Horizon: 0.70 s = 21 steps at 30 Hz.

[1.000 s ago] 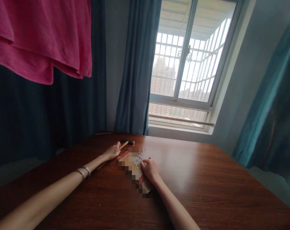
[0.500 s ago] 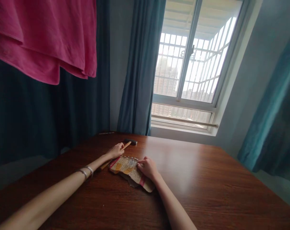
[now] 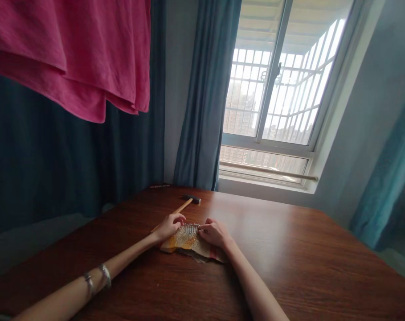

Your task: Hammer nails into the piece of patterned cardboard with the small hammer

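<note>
A ragged piece of cardboard-like sheet (image 3: pixel 189 244), cream with dark dots, orange patches and a pink stripe, lies on the wooden table. Along its far edge runs a row of several nails (image 3: pixel 190 228). My left hand (image 3: pixel 169 226) rests at the sheet's left end, fingers curled onto its far edge beside the nails. At the other end, my right hand (image 3: pixel 215 232) grips the sheet's far right part, thumb and forefinger pinched close to the last nail. Just beyond my left hand lies a hammer (image 3: pixel 185 205), its lower handle partly hidden behind that hand.
The brown wooden table (image 3: pixel 289 263) spreads around my hands. A pink cloth (image 3: pixel 98 58) hangs at the upper left before dark curtains (image 3: pixel 202 98). A barred window (image 3: pixel 272 89) stands behind the table.
My left hand has come off the hammer handle and moved toward me onto the sheet's left end. The sheet has turned slightly. My right hand stays at its right end.
</note>
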### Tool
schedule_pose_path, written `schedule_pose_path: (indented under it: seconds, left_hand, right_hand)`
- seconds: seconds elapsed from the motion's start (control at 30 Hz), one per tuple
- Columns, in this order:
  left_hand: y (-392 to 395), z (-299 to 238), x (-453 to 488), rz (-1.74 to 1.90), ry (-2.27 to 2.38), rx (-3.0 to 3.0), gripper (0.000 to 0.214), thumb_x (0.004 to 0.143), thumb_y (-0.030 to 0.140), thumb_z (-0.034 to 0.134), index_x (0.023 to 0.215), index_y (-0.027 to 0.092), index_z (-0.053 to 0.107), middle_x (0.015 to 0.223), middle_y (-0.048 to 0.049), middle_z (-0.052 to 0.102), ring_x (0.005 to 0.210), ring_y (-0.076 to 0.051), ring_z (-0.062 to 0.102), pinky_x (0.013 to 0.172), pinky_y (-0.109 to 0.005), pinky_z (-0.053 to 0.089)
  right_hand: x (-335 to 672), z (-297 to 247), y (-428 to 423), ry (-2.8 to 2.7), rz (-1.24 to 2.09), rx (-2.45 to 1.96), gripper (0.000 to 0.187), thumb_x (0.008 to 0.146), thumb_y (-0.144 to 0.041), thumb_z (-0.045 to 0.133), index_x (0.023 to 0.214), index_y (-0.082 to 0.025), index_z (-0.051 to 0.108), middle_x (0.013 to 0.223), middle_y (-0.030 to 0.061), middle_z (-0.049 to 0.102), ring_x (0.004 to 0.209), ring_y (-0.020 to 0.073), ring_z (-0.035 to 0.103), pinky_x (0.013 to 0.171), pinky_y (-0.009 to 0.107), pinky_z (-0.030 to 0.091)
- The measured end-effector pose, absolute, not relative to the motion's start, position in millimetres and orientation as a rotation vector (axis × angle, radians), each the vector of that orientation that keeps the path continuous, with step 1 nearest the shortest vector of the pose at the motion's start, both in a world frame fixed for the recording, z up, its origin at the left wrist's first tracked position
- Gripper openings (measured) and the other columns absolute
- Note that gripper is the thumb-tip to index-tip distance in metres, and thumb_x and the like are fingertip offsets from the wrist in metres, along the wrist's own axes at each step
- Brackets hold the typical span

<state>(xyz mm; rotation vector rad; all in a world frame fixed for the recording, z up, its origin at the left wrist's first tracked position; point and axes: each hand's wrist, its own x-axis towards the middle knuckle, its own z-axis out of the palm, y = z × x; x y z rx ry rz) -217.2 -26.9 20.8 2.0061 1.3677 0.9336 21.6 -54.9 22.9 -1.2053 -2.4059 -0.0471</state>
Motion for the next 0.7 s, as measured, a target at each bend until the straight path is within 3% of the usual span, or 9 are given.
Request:
schedule_pose_path:
  seconds: [0.13,0.3,0.5,0.7]
  left_hand:
    - [-29.3,9.1,-211.4,0.908,1.374,1.881,0.034,0.060,0.018,0.038,0.082,0.013,0.063,0.072,-0.0038,0.064,0.062,-0.016,0.058,0.053,-0.025,0.043]
    - [-24.9,10.7,-212.2,0.828,1.302,1.986,0.021,0.062,0.021,0.045,0.067,0.014,0.065,0.071,-0.0040,0.065,0.069,-0.016,0.058,0.065,-0.025,0.044]
    - [-29.7,10.8,-216.4,0.760,1.345,2.109,0.025,0.065,0.032,0.055,0.075,0.014,0.068,0.076,-0.0049,0.065,0.068,-0.016,0.056,0.060,-0.023,0.041]
    - [-36.2,10.5,-218.3,0.818,1.312,2.154,0.030,0.068,0.041,0.056,0.078,0.015,0.069,0.080,-0.0057,0.065,0.072,-0.016,0.056,0.063,-0.024,0.041]
  right_hand:
    - [22.7,25.8,-56.3,-2.406,-0.148,-1.116,0.028,0.083,-0.042,0.044,0.094,-0.032,0.067,0.091,0.0032,0.058,0.087,0.0152,0.050,0.069,0.022,0.040]
    - [19.3,22.4,-56.8,-2.431,-0.132,-1.160,0.026,0.083,-0.034,0.044,0.087,-0.028,0.068,0.091,0.0022,0.061,0.072,0.0123,0.055,0.066,0.022,0.039]
    - [13.9,15.7,-57.1,-2.295,0.113,-1.197,0.018,0.076,-0.026,0.052,0.082,-0.026,0.069,0.083,-0.0001,0.062,0.068,0.0105,0.056,0.063,0.019,0.040]
    - [12.6,10.0,-58.0,-2.159,0.274,-1.220,0.020,0.075,-0.033,0.056,0.087,-0.026,0.070,0.081,0.0001,0.064,0.064,0.0100,0.055,0.063,0.019,0.041]
